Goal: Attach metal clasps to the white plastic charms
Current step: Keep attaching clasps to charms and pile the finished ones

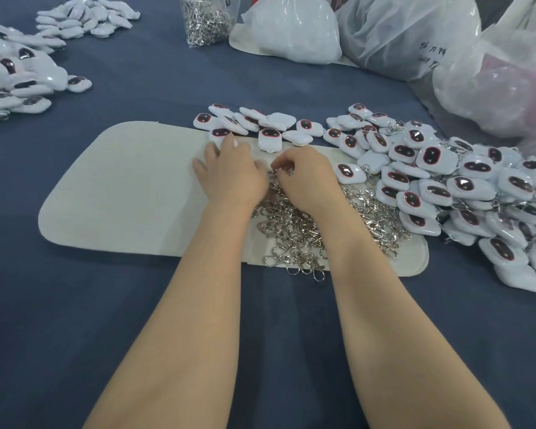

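Observation:
My left hand (229, 174) lies on the cream felt mat (121, 193) with its fingers spread, and one fingertip touches a white charm with a dark oval face (218, 133). My right hand (307, 181) is right beside it, fingers curled, pinching a metal clasp (276, 174) at the top of the loose clasp pile (294, 239). A row of charms (270, 125) lies just beyond both hands. Whatever is under my left palm is hidden.
A large heap of charms with clasps (464, 193) fills the right side. More charm piles (19, 78) lie at the far left. A clear bag of clasps (205, 20) and white plastic bags (409, 32) stand at the back on the blue cloth (136, 305).

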Tool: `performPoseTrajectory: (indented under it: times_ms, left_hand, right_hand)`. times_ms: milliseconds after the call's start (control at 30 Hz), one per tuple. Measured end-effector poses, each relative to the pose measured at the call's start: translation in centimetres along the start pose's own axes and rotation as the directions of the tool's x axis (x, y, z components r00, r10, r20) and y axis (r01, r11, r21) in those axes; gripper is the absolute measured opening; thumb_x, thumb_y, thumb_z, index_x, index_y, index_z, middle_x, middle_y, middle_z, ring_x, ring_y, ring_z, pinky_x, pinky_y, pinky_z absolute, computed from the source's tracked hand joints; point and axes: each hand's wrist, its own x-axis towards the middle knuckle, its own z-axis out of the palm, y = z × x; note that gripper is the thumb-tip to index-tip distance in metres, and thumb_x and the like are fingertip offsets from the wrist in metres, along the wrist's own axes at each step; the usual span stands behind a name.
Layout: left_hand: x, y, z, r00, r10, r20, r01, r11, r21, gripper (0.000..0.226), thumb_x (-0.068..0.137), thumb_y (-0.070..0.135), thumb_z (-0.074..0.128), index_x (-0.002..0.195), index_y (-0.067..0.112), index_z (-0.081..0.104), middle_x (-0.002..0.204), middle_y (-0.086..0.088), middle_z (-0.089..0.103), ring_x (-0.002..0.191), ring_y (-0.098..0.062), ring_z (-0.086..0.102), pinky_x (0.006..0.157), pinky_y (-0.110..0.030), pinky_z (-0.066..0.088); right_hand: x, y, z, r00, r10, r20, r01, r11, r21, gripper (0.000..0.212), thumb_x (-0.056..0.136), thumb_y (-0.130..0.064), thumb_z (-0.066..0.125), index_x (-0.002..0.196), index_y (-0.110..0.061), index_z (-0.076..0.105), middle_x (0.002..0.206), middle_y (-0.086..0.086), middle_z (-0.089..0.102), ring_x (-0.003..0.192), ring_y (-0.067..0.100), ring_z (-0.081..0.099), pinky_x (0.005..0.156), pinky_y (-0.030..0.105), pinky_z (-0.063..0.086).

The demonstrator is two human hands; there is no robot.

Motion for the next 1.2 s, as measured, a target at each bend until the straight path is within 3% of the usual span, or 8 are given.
performPoseTrajectory:
  times_ms: [100,233,367,467,633,867,1033,1200]
  left_hand:
    - [-0.1,0.5,-0.5,0.995,0.001,-0.1,-0.015,0.99,-0.142,0.027,0.095,0.024,0.039,0.111,0.018,0.06,0.117,-0.003,0.062,0.113,-0.029,0.052,0.096,-0.038,0.033]
    - [-0.6,1.1,-0.7,0.995,0.008,-0.102,-0.039,0.95,-0.309,0.022,0.095,0.024,0.044,0.106,0.015,0.061,0.107,-0.005,0.066,0.102,-0.028,0.058,0.088,-0.04,0.045]
    - [-0.1,0.8,-0.5,0.987,0.02,-0.162,-0.055,0.974,-0.218,0.032,0.094,0.025,0.048,0.123,0.017,0.056,0.14,-0.007,0.042,0.123,-0.03,0.043,0.099,-0.04,0.038]
    - [-0.3,0.5,-0.1,0.999,0.044,-0.011,-0.045,0.995,-0.084,0.046,0.094,0.027,0.047,0.14,0.021,0.041,0.155,-0.01,0.017,0.135,-0.031,0.028,0.108,-0.04,0.025]
    - [-0.2,0.7,0.0,0.992,0.12,0.031,-0.117,0.99,-0.082,0.037,0.093,0.028,0.049,0.129,0.02,0.05,0.137,-0.007,0.043,0.122,-0.031,0.044,0.1,-0.038,0.033]
    - [-0.4,1.4,0.0,0.995,0.092,0.037,-0.09,0.995,-0.041,0.034,0.092,0.033,0.051,0.124,0.023,0.054,0.129,-0.008,0.048,0.119,-0.032,0.045,0.098,-0.038,0.031]
    - [-0.8,1.7,-0.6,0.986,0.083,-0.143,-0.121,0.95,-0.288,0.027,0.098,0.019,0.039,0.116,0.012,0.058,0.111,-0.009,0.064,0.104,-0.031,0.055,0.077,-0.033,0.036]
    - [-0.6,2.2,-1.7,0.951,-0.077,-0.301,-0.11,0.823,-0.557,0.027,0.1,0.018,0.034,0.112,0.007,0.055,0.102,-0.004,0.062,0.096,-0.024,0.054,0.068,-0.025,0.03]
  right_hand:
    - [0.1,0.0,0.1,0.999,0.033,-0.018,-0.033,0.999,-0.022,0.024,0.088,-0.011,0.05,0.103,-0.019,0.067,0.117,0.009,0.062,0.111,0.028,0.053,0.094,0.037,0.044]
    - [0.1,0.0,0.1,0.997,0.061,-0.047,-0.062,0.998,-0.029,0.02,0.088,-0.012,0.052,0.103,-0.016,0.066,0.117,0.01,0.06,0.11,0.029,0.052,0.089,0.036,0.044]
    - [0.0,0.2,-0.1,0.995,0.078,-0.065,-0.082,0.995,-0.06,0.017,0.088,-0.018,0.055,0.103,-0.014,0.062,0.118,0.01,0.057,0.112,0.03,0.048,0.089,0.035,0.04]
    - [-0.1,0.1,-0.1,0.994,0.086,-0.068,-0.09,0.994,-0.063,0.017,0.088,-0.017,0.053,0.103,-0.013,0.059,0.117,0.01,0.057,0.112,0.031,0.046,0.088,0.036,0.039]
    - [-0.1,0.0,-0.1,0.994,0.102,-0.045,-0.104,0.993,-0.047,0.026,0.089,-0.015,0.051,0.114,-0.016,0.059,0.118,0.008,0.059,0.113,0.03,0.047,0.093,0.038,0.041]
    - [-0.1,0.0,-0.1,0.992,0.109,-0.064,-0.112,0.993,-0.048,0.022,0.089,-0.012,0.049,0.105,-0.017,0.063,0.117,0.01,0.059,0.112,0.031,0.049,0.091,0.037,0.042]
    - [-0.1,0.1,-0.2,0.994,0.089,-0.063,-0.093,0.993,-0.071,0.024,0.088,-0.01,0.049,0.108,-0.016,0.062,0.118,0.01,0.059,0.114,0.031,0.047,0.092,0.039,0.042]
    - [0.0,0.1,-0.3,0.992,0.125,-0.024,-0.127,0.985,-0.118,0.024,0.091,-0.023,0.053,0.113,-0.018,0.061,0.122,0.009,0.057,0.117,0.033,0.042,0.094,0.04,0.037]
